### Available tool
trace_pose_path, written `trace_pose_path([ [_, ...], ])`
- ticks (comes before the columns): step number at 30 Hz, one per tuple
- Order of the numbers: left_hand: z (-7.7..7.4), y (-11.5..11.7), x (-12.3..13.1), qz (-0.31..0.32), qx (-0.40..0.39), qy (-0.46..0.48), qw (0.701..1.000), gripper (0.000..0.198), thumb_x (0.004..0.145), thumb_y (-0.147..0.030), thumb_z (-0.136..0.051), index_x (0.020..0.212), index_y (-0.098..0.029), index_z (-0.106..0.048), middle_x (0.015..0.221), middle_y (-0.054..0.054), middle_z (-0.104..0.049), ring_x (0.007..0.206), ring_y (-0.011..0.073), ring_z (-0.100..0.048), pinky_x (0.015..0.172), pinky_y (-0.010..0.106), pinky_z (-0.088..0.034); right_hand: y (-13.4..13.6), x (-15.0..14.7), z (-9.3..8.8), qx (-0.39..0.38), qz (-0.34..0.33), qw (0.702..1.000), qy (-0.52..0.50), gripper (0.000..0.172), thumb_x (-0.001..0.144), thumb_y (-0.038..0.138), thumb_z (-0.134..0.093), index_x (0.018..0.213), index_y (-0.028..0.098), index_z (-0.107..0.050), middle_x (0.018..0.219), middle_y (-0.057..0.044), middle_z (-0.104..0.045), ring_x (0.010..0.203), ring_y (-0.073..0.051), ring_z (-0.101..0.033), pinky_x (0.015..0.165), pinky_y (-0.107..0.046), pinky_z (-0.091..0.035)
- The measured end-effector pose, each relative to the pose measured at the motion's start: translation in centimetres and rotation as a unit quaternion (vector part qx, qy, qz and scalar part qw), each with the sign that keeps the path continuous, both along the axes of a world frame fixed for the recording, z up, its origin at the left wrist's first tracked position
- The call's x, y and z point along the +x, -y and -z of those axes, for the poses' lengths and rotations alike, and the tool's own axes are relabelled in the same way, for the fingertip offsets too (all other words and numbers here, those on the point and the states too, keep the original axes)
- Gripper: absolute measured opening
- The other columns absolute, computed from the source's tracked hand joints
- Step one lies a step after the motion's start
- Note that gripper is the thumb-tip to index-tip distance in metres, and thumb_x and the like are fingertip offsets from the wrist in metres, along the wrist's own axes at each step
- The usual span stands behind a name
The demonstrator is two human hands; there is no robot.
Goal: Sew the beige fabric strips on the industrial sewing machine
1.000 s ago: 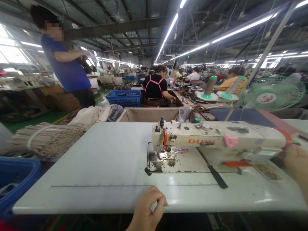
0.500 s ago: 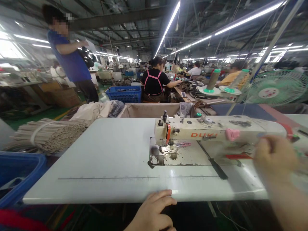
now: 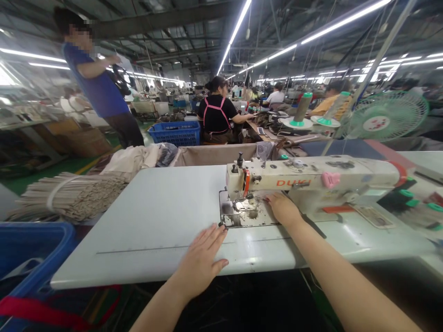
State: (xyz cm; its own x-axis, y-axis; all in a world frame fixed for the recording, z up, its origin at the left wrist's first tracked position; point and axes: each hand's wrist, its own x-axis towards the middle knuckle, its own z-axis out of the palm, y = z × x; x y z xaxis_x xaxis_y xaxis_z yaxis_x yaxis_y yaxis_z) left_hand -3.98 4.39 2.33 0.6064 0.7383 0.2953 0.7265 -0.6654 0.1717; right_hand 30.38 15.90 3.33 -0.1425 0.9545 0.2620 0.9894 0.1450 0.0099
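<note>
My left hand lies flat on the white table, fingers stretched out, just left of the sewing machine's front plate. Nothing is in it. My right hand reaches under the arm of the white sewing machine, right of the needle area. Its fingers are bent together over the worn metal plate, and what they hold, if anything, is hidden. Behind my right wrist a dark lever is partly covered.
A blue crate stands at the left, near a tied bundle of beige strips. Behind the machine are thread cones and a green fan. A person in blue stands far left; another person sits ahead.
My right hand has swung left from the machine's right end to the plate, where pink-handled snips lay; they are now out of sight. My left hand has moved from the front edge onto the tabletop.
</note>
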Motion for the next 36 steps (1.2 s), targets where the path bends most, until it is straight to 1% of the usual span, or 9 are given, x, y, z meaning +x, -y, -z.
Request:
trace_pose_path([
  [4, 1.8, -2.3, -3.5, -0.053, 0.019, -0.086, 0.995, 0.073, 0.101, -0.055, -0.047, 0.164, -0.024, -0.025, 0.166, 0.009, -0.038, 0.154, 0.0267, -0.033, 0.127, 0.051, -0.028, 2.5, -0.3, 0.0, 0.006, 0.027, 1.000, 0.014, 0.035, 0.098, 0.006, -0.040, 0.112, 0.008, -0.072, 0.112, -0.020, -0.070, 0.109, -0.029, -0.062, 0.094, -0.036, -0.046],
  [6, 2.5, -3.6, -5.4, -0.178, 0.043, -0.083, 0.979, 0.072, 0.102, -0.057, -0.040, 0.160, -0.014, -0.034, 0.163, 0.017, -0.041, 0.154, 0.0328, -0.033, 0.125, 0.057, -0.026, 4.4, -0.7, -0.2, 0.013, 0.050, 0.999, 0.017, 0.034, 0.100, 0.010, -0.039, 0.104, 0.009, -0.073, 0.106, -0.020, -0.071, 0.103, -0.030, -0.064, 0.084, -0.036, -0.047],
  [8, 2.9, -4.7, -6.8, -0.341, 0.080, -0.055, 0.935, 0.077, 0.102, -0.058, -0.035, 0.152, 0.000, -0.042, 0.158, 0.030, -0.042, 0.153, 0.0420, -0.031, 0.121, 0.064, -0.027, 6.4, -1.6, -0.4, 0.028, 0.077, 0.997, 0.010, 0.034, 0.102, 0.016, -0.040, 0.106, 0.011, -0.073, 0.103, -0.018, -0.071, 0.098, -0.030, -0.066, 0.077, -0.036, -0.046],
  [10, 2.8, -5.5, -7.1, -0.404, 0.108, -0.029, 0.908, 0.078, 0.102, -0.056, -0.034, 0.148, 0.006, -0.045, 0.156, 0.035, -0.041, 0.153, 0.0454, -0.027, 0.120, 0.065, -0.027, 8.1, -3.0, -0.7, 0.040, 0.095, 0.994, -0.024, 0.033, 0.104, 0.022, -0.042, 0.113, 0.015, -0.073, 0.102, -0.013, -0.073, 0.094, -0.028, -0.068, 0.074, -0.034, -0.045],
  [11, 2.7, -5.7, -6.9, -0.378, 0.113, -0.025, 0.918, 0.074, 0.103, -0.053, -0.033, 0.149, 0.004, -0.044, 0.158, 0.032, -0.040, 0.154, 0.0427, -0.027, 0.122, 0.062, -0.027, 8.8, -4.0, -0.9, 0.037, 0.094, 0.994, -0.052, 0.032, 0.104, 0.024, -0.043, 0.115, 0.018, -0.073, 0.102, -0.011, -0.073, 0.092, -0.026, -0.069, 0.073, -0.033, -0.045],
  [14, 2.1, -5.4, -5.2, -0.167, 0.085, -0.048, 0.981, 0.060, 0.106, -0.045, -0.034, 0.158, -0.016, -0.038, 0.163, 0.014, -0.041, 0.155, 0.0280, -0.032, 0.126, 0.050, -0.027, 9.9, -7.3, -1.2, -0.019, 0.045, 0.989, -0.138, 0.031, 0.103, 0.023, -0.045, 0.120, 0.022, -0.071, 0.104, -0.007, -0.075, 0.091, -0.022, -0.070, 0.074, -0.029, -0.046],
  [17, 1.6, -4.6, -3.6, -0.050, 0.064, -0.075, 0.994, 0.060, 0.105, -0.047, -0.042, 0.161, -0.028, -0.032, 0.162, 0.005, -0.044, 0.154, 0.0242, -0.033, 0.128, 0.050, -0.024, 9.7, -10.2, -1.4, -0.079, 0.001, 0.984, -0.159, 0.034, 0.101, 0.019, -0.044, 0.125, 0.021, -0.068, 0.109, -0.008, -0.076, 0.096, -0.022, -0.071, 0.078, -0.028, -0.047],
  [28, 1.4, -4.3, -3.3, -0.089, 0.073, -0.022, 0.993, 0.058, 0.105, -0.041, -0.046, 0.158, -0.020, -0.037, 0.161, 0.010, -0.046, 0.153, 0.0276, -0.035, 0.124, 0.051, -0.033, 6.7, -13.5, -1.6, -0.126, 0.056, 0.981, -0.133, 0.028, 0.099, 0.021, -0.043, 0.117, 0.013, -0.064, 0.090, -0.017, -0.077, 0.088, -0.030, -0.076, 0.074, -0.034, -0.049],
  [36, 1.0, -7.5, -2.2, -0.138, 0.061, 0.198, 0.968, 0.024, 0.101, -0.028, -0.053, 0.105, -0.024, -0.076, 0.129, 0.007, -0.068, 0.127, 0.0265, -0.059, 0.113, 0.050, -0.047, 6.1, -15.9, -1.0, -0.121, 0.082, 0.975, -0.167, 0.027, 0.101, 0.019, -0.041, 0.118, 0.010, -0.059, 0.090, -0.018, -0.077, 0.088, -0.029, -0.077, 0.071, -0.032, -0.051],
])
